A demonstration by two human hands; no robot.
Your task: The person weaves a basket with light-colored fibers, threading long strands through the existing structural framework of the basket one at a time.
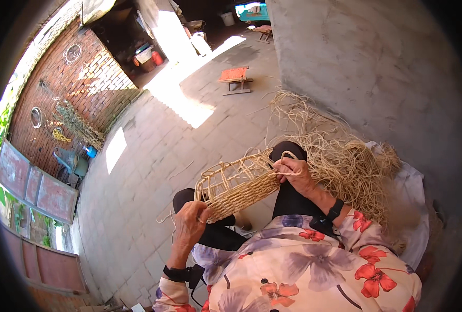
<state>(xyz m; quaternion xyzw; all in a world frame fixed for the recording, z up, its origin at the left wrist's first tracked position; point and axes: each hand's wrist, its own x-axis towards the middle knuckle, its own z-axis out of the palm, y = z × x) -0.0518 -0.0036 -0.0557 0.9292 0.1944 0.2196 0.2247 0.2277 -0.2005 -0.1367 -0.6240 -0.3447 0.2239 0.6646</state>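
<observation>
Left hand (190,223) clamps one end of a basket (245,193) over the person's knees (288,149); right hand (297,177) pinches a strand (285,173) at the other. Tangled straw (345,161) crowds the right knee, an orange-topped stool (234,76) beyond. Tan basket: near side densely braided, far side open lattice.

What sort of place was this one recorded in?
Probably a household courtyard, going by the patches of sunlight on the paved floor, the brick wall along the left side and the low stool standing out on the paving.
</observation>
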